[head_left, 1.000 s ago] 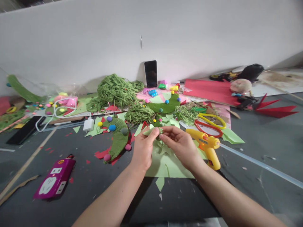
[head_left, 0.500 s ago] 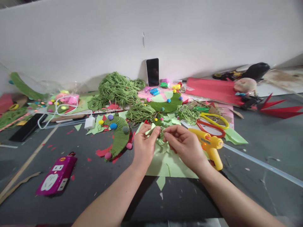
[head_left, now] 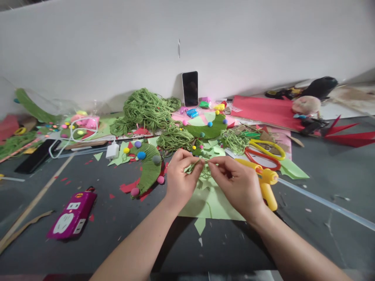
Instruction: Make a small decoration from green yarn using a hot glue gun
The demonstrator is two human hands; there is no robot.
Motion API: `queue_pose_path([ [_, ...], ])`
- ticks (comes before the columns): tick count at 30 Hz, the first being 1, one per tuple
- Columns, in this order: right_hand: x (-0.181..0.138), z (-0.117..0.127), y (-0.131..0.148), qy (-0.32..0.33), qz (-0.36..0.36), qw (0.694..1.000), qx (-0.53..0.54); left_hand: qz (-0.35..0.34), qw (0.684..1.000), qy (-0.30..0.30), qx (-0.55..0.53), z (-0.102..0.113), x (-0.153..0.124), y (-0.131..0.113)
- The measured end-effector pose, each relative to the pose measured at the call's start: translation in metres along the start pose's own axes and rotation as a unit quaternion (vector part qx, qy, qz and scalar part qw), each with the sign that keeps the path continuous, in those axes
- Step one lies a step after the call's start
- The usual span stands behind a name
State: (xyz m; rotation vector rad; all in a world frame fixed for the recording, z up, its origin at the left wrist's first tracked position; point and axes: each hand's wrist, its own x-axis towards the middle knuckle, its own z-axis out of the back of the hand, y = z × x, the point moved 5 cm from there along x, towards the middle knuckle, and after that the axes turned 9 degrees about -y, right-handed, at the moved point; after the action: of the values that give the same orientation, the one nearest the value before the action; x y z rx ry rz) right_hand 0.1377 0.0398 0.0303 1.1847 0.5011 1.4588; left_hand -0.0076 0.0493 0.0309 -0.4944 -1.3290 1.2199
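My left hand (head_left: 181, 179) and my right hand (head_left: 238, 183) meet at the table's middle. Both pinch a small light green paper piece wrapped with green yarn (head_left: 197, 164); the left thumb and forefinger close on its left end, the right fingers grip its right end. Loose yarn strands (head_left: 206, 173) hang from it over a light green paper sheet (head_left: 209, 205) lying under my hands. A yellow glue gun (head_left: 265, 179) lies just right of my right hand. A yarn-wrapped green crescent with coloured pom-poms (head_left: 148, 168) lies left of my left hand.
Green yarn heaps (head_left: 146, 109) and a green disc with pom-poms (head_left: 208, 128) sit behind. Scissors with red and yellow handles (head_left: 263, 154), a phone (head_left: 190, 88) leaning on the wall, red paper (head_left: 263, 111), a white charger (head_left: 113, 150), a purple power strip (head_left: 73, 214).
Both hands have lowered slightly and drawn closer, turning the green piece between the fingers. The view has drifted a little; nothing else on the table moved.
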Motion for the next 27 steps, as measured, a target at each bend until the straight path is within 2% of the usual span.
queue_pose_path([
  [5,0.012,0.001,-0.009,0.065,-0.096,0.991,0.067,-0.05,0.996,0.069,0.033,-0.007,0.0,-0.006],
  [10,0.014,-0.003,-0.012,0.117,-0.116,0.98,0.11,-0.016,0.993,0.121,0.0,-0.012,0.0,-0.003],
  [14,0.013,-0.003,-0.011,0.105,-0.109,0.983,0.106,0.008,0.993,0.12,0.001,-0.012,0.0,-0.002],
  [18,0.01,-0.004,-0.01,0.081,-0.101,0.987,0.098,0.024,0.996,0.087,-0.012,-0.011,-0.002,-0.001],
  [23,0.002,-0.006,-0.005,0.034,-0.044,0.997,0.056,0.123,0.99,0.031,-0.06,-0.009,-0.004,0.01],
  [27,-0.006,-0.006,0.004,0.004,0.061,0.998,0.007,0.241,0.953,0.014,-0.184,-0.012,-0.007,0.022],
])
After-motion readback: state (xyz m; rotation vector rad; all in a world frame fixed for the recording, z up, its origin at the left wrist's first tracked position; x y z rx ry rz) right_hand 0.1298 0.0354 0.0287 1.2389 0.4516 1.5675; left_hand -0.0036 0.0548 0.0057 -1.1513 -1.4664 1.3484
